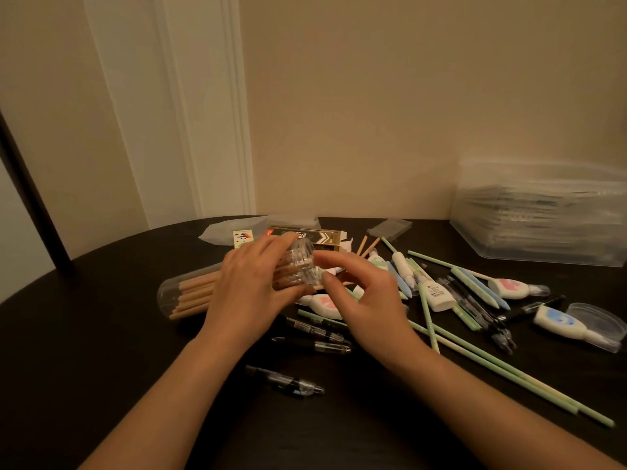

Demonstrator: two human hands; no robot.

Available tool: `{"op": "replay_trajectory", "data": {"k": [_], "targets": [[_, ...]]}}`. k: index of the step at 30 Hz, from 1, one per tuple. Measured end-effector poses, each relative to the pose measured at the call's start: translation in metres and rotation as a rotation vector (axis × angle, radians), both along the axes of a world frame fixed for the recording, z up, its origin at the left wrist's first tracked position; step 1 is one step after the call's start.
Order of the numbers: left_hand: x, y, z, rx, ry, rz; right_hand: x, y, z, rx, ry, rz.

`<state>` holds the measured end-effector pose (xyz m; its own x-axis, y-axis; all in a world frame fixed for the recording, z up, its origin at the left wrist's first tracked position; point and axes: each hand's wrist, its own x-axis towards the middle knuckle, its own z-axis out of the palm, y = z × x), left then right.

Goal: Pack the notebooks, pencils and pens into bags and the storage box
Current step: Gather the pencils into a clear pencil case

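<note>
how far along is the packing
Done: the storage box already holds a stack of things, too blurred to name. In hand: the left hand grips a clear tube of wooden pencils, the right hand at its cap end. Left: loose pens and green pencils lie on the table.

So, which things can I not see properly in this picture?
- Storage box, head view: blurred and cut by the right edge; contents unreadable.
- Clear pencil tube, head view: middle hidden by the left hand.
- Black-and-gold box, head view: print blurred, partly behind the hands.
- Right hand, head view: whether it touches the tube's end is unclear.
</note>
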<state>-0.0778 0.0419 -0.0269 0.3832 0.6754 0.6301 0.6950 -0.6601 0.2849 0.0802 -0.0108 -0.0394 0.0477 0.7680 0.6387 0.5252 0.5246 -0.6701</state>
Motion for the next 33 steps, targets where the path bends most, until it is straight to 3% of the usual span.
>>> {"op": "replay_trajectory", "data": {"k": [4, 13, 15, 18, 20, 23, 26, 30, 33], "targets": [[-0.003, 0.000, 0.001, 0.008, -0.059, 0.018, -0.001, -0.003, -0.006, -0.114, -0.043, 0.097], [-0.004, -0.001, -0.001, 0.009, -0.023, -0.008, -0.005, -0.001, 0.010, -0.372, 0.130, 0.293], [-0.007, 0.002, -0.002, 0.012, -0.037, 0.008, -0.001, -0.002, 0.016, -0.391, 0.094, 0.311], [-0.008, 0.005, 0.001, 0.003, -0.052, 0.015, 0.005, 0.004, 0.026, -0.364, 0.117, 0.251], [-0.008, 0.005, 0.001, 0.025, -0.026, 0.031, 0.014, 0.016, 0.029, -0.309, 0.178, 0.099], [-0.010, 0.006, 0.002, 0.058, 0.034, 0.064, 0.036, 0.045, 0.029, -0.389, -0.039, -0.155], [-0.010, 0.009, 0.001, 0.069, 0.057, 0.065, 0.058, 0.078, 0.025, -0.527, -0.324, -0.273], [-0.008, 0.012, -0.004, 0.134, 0.072, 0.056, 0.076, 0.114, 0.027, -0.761, -0.800, -0.260], [-0.006, 0.016, -0.007, 0.201, 0.076, 0.046, 0.081, 0.130, 0.031, -0.863, -0.912, -0.207]]}}
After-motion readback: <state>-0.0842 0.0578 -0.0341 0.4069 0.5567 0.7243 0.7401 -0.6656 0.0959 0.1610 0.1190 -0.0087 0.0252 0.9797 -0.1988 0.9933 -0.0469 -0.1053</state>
